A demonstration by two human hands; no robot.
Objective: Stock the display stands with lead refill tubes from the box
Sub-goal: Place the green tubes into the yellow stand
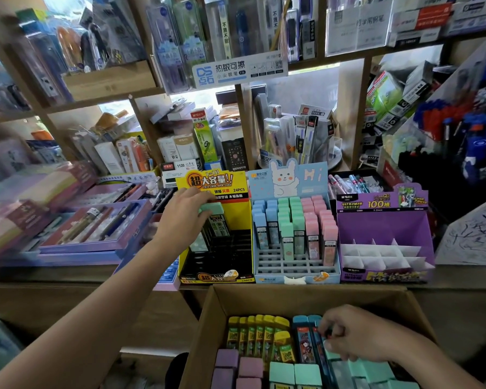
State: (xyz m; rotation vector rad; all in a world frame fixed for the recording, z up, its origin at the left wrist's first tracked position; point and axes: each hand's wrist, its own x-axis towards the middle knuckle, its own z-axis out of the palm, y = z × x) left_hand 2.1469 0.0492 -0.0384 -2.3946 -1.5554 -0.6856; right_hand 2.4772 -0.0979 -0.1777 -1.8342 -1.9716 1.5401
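My left hand grips a green-capped lead refill tube at the back left of the yellow display stand, whose black slots hold few tubes. Beside it the blue rabbit stand carries rows of blue, green and pink tubes; its front slots are bare. The purple stand on the right shows only white dividers. My right hand reaches into the cardboard box below the shelf, fingers curled around a blue-capped tube among yellow, purple and green ones.
Purple trays of pens lie left of the stands. Wooden shelves behind hold packed pens and boxes. A rack of blue and red pens stands at the right. The box sits against the counter's front edge.
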